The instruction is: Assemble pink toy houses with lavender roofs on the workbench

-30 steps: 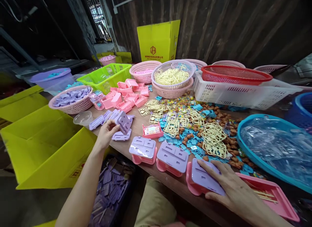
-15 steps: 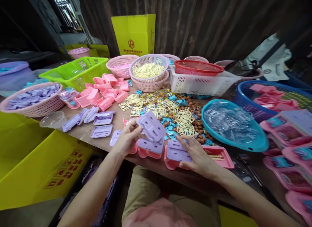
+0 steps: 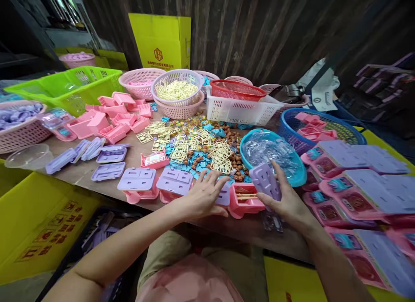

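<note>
Sits at a broad brown table, spread beneath and beyond the fingers of the left hand and right hand. Has a stack of pink-and-purple boxes to the right of the right fingers, a lime-green basket well beyond the left fingertips and off to their left, and a turquoise basin of clear plastic pieces just beyond the right fingertips.

Lays the left hand palm down over a lidded pink box, with fingers spread apart; cannot tell any pressure on it. Has two more lidded boxes in line to the left of those fingers. Has an open pink box between left and right fingers, long axis running left to right.

Clamps right thumb and fingers on a purple slotted lid, held on a slant by the open box's right end. Turns its slotted face toward the camera, long axis sloping from upper left to lower right.

Has pale yellow sprue frames beyond the left fingertips, thin tan sticks inside the open box between the hands, and blue tiles scattered near the left fingertips.
</note>
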The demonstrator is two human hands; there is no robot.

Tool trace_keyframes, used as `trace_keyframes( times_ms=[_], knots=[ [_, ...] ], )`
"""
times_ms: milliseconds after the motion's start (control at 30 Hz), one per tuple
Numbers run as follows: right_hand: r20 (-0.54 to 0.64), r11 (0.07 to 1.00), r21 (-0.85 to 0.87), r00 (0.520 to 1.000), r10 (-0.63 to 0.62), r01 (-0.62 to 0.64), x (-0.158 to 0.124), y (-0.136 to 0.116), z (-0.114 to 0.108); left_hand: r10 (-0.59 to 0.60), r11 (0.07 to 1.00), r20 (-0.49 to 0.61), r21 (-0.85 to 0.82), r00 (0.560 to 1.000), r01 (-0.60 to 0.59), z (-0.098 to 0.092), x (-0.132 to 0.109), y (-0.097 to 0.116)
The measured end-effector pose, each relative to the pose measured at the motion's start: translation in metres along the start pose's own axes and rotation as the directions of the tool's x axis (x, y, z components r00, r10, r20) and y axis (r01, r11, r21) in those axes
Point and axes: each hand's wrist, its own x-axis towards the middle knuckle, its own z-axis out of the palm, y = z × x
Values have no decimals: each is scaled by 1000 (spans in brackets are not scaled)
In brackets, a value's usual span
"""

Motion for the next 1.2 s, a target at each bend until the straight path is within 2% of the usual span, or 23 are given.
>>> trace_keyframes(
  times_ms=[100, 200, 333, 600, 667, 733, 867, 967, 1033, 1100, 1167, 1200],
  knots=[
    [-44, 988, -155, 999, 9, -16, -4, 25, 1, -37, 949, 71, 315, 997, 13, 23, 3, 0],
    [-57, 978, -210, 998, 9, -20, -8, 35, 13, -131, 896, 44, 433, 990, 99, 35, 9, 7],
    [-38, 984, -180, 999, -6, -1, -12, 40, 27, -193, 874, 17, 458, 981, 164, 37, 17, 18],
    [-2, 992, -130, 1000, -6, 6, -12, 45, 31, -178, 861, 45, 491, 983, 133, 37, 23, 23],
    [-20, 992, -128, 1000, -10, 7, -11, 43, 30, -187, 873, 42, 466, 982, 146, 38, 23, 21],
    [-87, 994, -107, 996, -11, 1, -11, 40, 26, -188, 890, 30, 428, 982, 158, 38, 22, 19],
    [-268, 995, 94, 963, 11, 15, -19, 22, 19, -39, 961, -64, 270, 997, 55, 38, 16, 24],
    [-270, 928, 372, 953, 139, -30, -31, 3, 23, 39, 996, -179, -72, 983, -53, 37, 12, 48],
    [-203, 835, 547, 957, 206, -63, -38, -6, 28, 33, 907, -190, -408, 981, -110, 38, 13, 65],
    [-142, 760, 647, 968, 208, -68, -43, -6, 32, -26, 773, -167, -629, 986, -86, 39, 18, 76],
    [-107, 767, 641, 984, 143, -42, -44, 3, 30, -149, 700, -128, -714, 981, 13, 37, 24, 77],
    [-125, 812, 584, 988, 94, -3, -44, 9, 26, -210, 668, -92, -740, 973, 74, 34, 27, 74]
  ],
)
